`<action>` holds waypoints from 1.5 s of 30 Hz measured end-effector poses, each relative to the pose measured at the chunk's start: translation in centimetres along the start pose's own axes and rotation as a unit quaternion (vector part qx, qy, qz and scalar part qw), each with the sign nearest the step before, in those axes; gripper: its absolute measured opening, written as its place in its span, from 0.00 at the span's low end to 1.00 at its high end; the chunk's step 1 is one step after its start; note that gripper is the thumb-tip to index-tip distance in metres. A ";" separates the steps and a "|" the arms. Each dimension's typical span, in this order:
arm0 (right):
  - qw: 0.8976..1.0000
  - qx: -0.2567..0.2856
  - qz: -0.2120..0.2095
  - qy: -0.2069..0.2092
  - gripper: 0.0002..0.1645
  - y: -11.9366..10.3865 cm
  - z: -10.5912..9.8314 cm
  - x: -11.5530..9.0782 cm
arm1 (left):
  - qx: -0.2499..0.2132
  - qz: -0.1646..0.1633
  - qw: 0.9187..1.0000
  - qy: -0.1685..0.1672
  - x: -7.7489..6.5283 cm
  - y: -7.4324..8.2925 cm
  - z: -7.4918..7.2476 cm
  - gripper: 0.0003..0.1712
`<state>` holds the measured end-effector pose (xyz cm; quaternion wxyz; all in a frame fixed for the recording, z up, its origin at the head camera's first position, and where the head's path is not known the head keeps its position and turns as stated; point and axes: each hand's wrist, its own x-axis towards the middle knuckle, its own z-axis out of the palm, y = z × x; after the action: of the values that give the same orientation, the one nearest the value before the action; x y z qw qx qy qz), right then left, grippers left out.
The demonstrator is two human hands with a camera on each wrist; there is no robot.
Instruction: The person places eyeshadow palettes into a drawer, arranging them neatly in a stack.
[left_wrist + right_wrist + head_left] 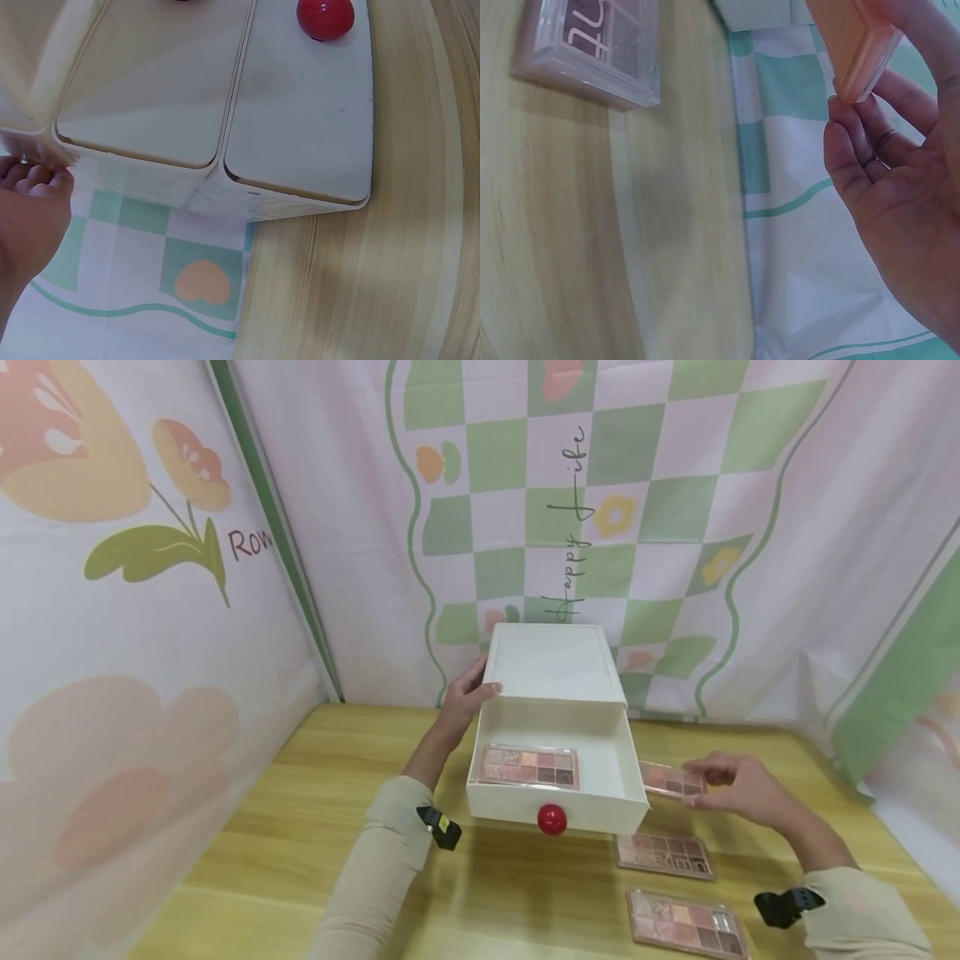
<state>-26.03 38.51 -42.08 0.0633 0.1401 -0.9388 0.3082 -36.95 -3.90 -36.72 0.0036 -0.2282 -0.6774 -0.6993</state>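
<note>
A white drawer box (pixel 555 662) with red ball knobs stands at the back of the table, its top drawer (pixel 558 810) pulled out. An eyeshadow palette (pixel 529 767) lies inside that drawer, at the front left. My left hand (pixel 467 693) holds the box by its left side, thumb over the upper edge; its bent fingers show in the left wrist view. Right of the drawer, my right hand (pixel 738 787) pinches another eyeshadow palette (pixel 672 779) between thumb and fingers, partly hidden by the drawer. In the right wrist view the held palette (pixel 855 52) is raised above the table.
Two more eyeshadow palettes, a middle one (pixel 666 855) and a nearer one (pixel 686 923), lie on the wooden table (pixel 300 827) at right. Lower drawers (pixel 300 112) are closed beneath the open one. A printed curtain (pixel 360 527) hangs behind and at the sides.
</note>
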 end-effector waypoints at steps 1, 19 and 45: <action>1.000 -0.002 0.002 -0.001 0.33 0.0 -0.1 0.0 | 0.001 0.000 1.000 0.000 0.0 0.0 0.0 0.47; 1.000 0.006 0.010 0.014 0.32 -1.1 -1.8 0.0 | -0.008 0.002 1.000 0.000 0.2 0.0 -0.2 0.45; 0.998 -0.041 -0.009 0.043 0.30 -2.3 -4.3 -0.4 | -0.009 -0.002 1.000 0.000 0.1 -0.1 0.0 0.45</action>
<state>-24.84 39.35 -37.43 0.1122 0.1327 -0.9458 0.2742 -37.04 -3.83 -36.80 0.0004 -0.2271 -0.6712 -0.7056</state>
